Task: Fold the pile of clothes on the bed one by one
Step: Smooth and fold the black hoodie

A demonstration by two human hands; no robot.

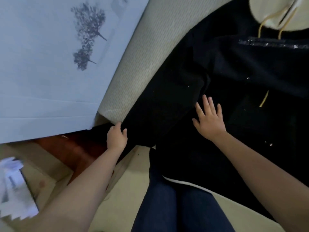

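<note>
Far left we see a pale blue sheet [41,72] with grey tree prints, hanging over the side. Below it a strip of reddish-brown wood [70,148] and a blurred white item [11,186] at the bottom left corner, too smeared to identify.

Next over, the beige ribbed mattress cover [142,67] of the bed runs diagonally up the frame.

Our left hand [117,138] sits at the bed's edge, fingers curled over the end of the black garment's sleeve [158,106], gripping it where the fabric meets the beige cover. The sleeve runs up and to the right from that hand, lying flat on the bed.

Centre bottom: our legs in dark blue trousers [175,206], with the garment's lower edge draped over them.

Our right hand [209,119] lies flat on the black garment [250,72], fingers spread and straight, palm down, just right of the sleeve. It grips nothing.

The garment itself is spread across the bed, covering most of the right half of the view. It has a yellow drawstring [264,99] near mid-right, a sparkly band [274,43] across the upper chest, and small white specks of lint. Top right, a cream-lined hood opening [267,10] with more yellow cord
</note>
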